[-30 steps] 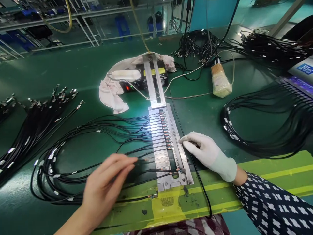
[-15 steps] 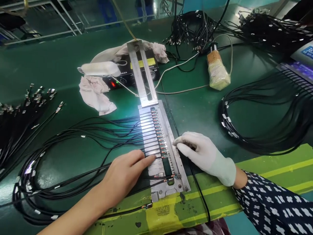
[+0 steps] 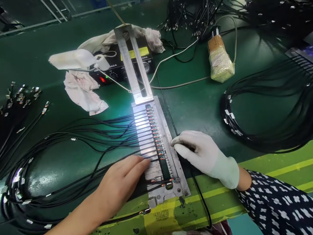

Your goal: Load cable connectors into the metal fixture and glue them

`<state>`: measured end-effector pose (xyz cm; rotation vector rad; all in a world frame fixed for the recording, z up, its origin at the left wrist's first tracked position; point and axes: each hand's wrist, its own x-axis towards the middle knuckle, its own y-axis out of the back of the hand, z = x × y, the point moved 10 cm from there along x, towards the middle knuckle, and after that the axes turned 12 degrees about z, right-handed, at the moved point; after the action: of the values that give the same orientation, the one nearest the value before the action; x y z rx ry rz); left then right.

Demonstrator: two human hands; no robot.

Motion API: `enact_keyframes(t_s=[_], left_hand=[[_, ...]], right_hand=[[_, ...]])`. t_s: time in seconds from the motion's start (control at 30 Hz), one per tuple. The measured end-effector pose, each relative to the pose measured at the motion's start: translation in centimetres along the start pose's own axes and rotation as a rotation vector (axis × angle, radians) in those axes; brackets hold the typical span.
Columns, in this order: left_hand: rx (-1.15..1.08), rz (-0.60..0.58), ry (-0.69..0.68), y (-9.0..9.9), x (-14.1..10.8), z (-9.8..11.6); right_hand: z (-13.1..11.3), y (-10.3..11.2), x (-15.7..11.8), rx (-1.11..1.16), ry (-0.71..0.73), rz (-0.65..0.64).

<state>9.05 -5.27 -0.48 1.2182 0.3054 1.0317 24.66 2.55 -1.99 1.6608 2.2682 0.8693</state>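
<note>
A flat metal fixture (image 3: 177, 169) lies on the table, with a row of black cables laid across it and their small wired connectors (image 3: 156, 136) lined up over a slot. My bare left hand (image 3: 123, 178) rests at its left side, fingers together and closed on a black cable (image 3: 154, 160) at the lower end of the row; the undersides of the fingers are hidden. Wearing a white glove, my right hand (image 3: 199, 153) pinches thumb and forefinger at the fixture's right edge. Two more cable ends (image 3: 174, 180) lie across the fixture's near end.
Behind stand a black control box (image 3: 113, 74), a white lamp-like piece (image 3: 73, 59) and pale cloths (image 3: 80, 93). A slotted metal bar (image 3: 126, 62) extends from the fixture. Coiled cables (image 3: 227, 114) lie right, others left. A tape-wrapped tool (image 3: 221, 63) lies back right.
The camera view has shifted slightly. My left hand's forefinger has drawn back a little and lies closer to the other fingers. My right hand stays at the fixture's edge.
</note>
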Motion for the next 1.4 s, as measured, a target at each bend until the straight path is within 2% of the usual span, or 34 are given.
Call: enact_keyframes(t_s=[0.1,0.2,0.33,0.43,0.57,0.73,0.87,0.97,1.17,1.3,1.4], left_hand=[[-0.016,0.021,0.051,-0.2,-0.7,-0.3],[0.141,0.057,0.104,0.2,-1.7,-0.7],[0.16,-0.016,0.09,-0.5,-2.6,-0.2],[0.173,-0.001,0.089,-0.3,-2.5,0.2],[0.036,0.03,0.163,0.6,-2.7,0.6],[-0.202,-0.063,0.375,0.3,-3.8,-0.3],[-0.275,-0.109,0.496,0.0,-3.9,-1.0],[-0.261,-0.11,0.491,0.2,-3.8,-1.1],[-0.23,-0.097,0.324,0.9,-3.7,0.2],[-0.229,0.015,0.359,2.4,-3.5,0.3],[-0.166,0.06,0.396,2.4,-3.1,0.0]], right_hand=[[0.1,0.0,0.0,-0.005,0.006,0.004],[0.2,0.0,0.1,-0.002,0.0,0.011],[0.2,0.0,0.2,0.003,-0.002,0.009],[0.1,0.0,0.1,0.003,-0.006,0.013],[-0.1,0.1,-0.1,0.013,0.005,0.021],[-0.2,0.0,-0.4,0.019,0.016,0.025],[0.0,-0.1,-0.4,0.011,0.005,0.021],[0.0,-0.1,-0.4,0.011,0.016,0.023],[-0.1,0.0,-0.3,0.006,0.022,0.029],[-0.1,0.1,-0.2,0.018,0.018,0.029],[-0.1,0.0,-0.2,0.024,0.018,0.024]])
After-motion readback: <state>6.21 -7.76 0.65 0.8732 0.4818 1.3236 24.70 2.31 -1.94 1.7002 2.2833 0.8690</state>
